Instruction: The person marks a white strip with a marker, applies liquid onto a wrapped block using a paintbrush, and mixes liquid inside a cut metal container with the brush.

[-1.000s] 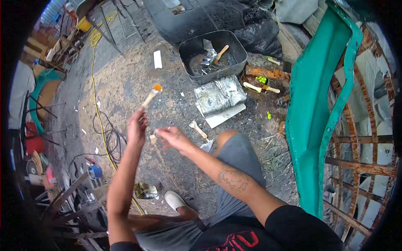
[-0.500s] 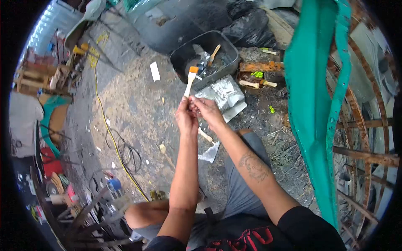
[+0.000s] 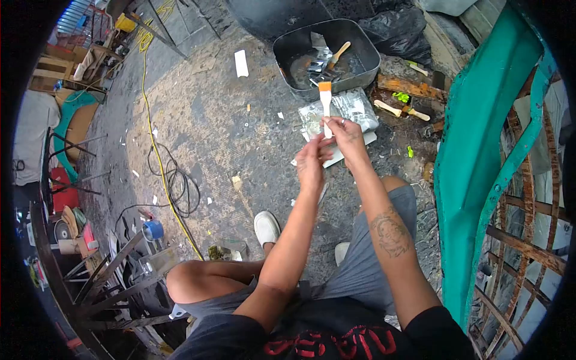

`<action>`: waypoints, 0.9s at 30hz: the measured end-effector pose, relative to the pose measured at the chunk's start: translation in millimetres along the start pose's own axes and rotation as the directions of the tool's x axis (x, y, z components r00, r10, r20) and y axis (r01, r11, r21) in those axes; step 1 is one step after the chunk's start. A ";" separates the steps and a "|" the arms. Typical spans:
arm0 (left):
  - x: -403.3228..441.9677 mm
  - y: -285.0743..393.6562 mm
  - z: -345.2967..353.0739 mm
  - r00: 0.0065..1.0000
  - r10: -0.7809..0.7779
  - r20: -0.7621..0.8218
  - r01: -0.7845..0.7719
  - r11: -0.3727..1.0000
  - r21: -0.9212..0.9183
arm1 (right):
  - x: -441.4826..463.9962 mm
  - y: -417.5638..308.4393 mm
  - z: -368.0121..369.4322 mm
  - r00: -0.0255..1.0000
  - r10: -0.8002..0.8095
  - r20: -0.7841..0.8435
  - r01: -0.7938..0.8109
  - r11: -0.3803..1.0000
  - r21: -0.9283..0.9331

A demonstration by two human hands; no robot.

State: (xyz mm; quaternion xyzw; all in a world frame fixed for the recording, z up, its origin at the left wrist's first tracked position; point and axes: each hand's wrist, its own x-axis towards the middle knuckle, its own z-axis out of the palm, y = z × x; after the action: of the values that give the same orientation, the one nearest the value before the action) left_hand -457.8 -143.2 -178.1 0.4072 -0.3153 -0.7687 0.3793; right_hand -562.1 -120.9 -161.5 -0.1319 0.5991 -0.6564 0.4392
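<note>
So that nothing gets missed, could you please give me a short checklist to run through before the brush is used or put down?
1. Brush gripped: ok, the right hand holds it by the handle.
2. Bristles clear of the fingers: ok, they are at the far end from the hands.
3. Left hand off the handle: cannot tell, it is blurred close to the handle's lower end.
4. Bristles dry: cannot tell, they look orange, but wetness does not show.
5. Black tub standing open side up: ok.
6. Tub free of other things: not ok, a second brush is inside.
</note>
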 end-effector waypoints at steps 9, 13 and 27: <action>31.9 -86.1 -134.8 0.981 0.067 -0.181 0.180 0.010 0.984 | 6.2 27.7 -64.8 0.958 -0.251 -0.139 0.107 0.762 -0.638; 26.4 -99.3 -125.4 0.959 -0.013 -0.283 0.282 0.142 0.949 | 0.4 31.6 -70.8 0.965 -0.200 -0.167 0.021 0.697 -0.716; 36.2 -49.0 -168.3 0.960 -0.070 -0.270 0.119 0.978 0.170 | 17.2 33.4 -55.3 0.957 -0.264 -0.121 0.082 0.647 -0.758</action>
State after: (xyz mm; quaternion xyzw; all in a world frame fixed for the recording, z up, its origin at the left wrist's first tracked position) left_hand -341.9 -178.0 -310.0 0.5536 -0.3120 -0.6928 0.3410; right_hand -596.7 -93.0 -211.4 -0.2832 0.8441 -0.4028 0.2122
